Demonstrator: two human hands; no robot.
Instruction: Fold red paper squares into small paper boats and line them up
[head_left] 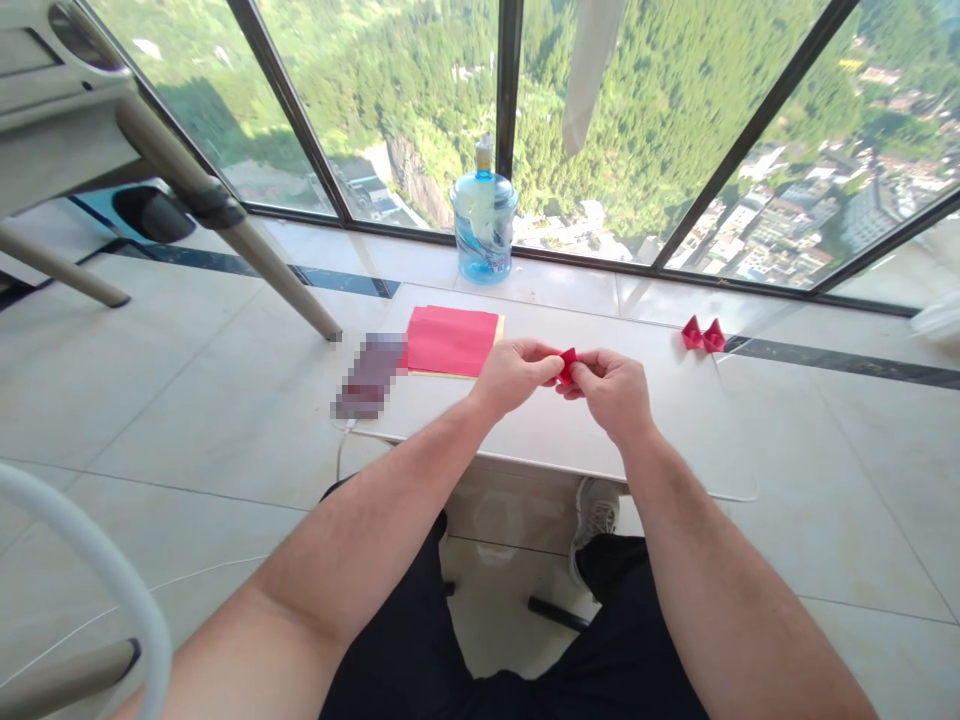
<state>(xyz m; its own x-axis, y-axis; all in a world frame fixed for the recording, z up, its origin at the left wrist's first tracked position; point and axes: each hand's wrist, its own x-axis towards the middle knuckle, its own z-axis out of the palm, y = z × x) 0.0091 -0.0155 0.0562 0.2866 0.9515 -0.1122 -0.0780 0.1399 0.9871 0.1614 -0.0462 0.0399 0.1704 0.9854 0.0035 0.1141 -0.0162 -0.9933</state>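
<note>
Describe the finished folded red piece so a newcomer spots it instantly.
Start at the low white table by the window. Near its far right corner, past the right hand, sits a small folded red piece with two peaks. Unlike the flat red paper stack at far left, it stands up.

Bright daylight through the window (420, 110); glare on floor tiles (187, 380) (edges bowed); phone (369, 377) pixelated.

Red paper piece (568, 365) mostly hidden by fingers, flat object (370, 376) blurred, possibly a phone
</note>
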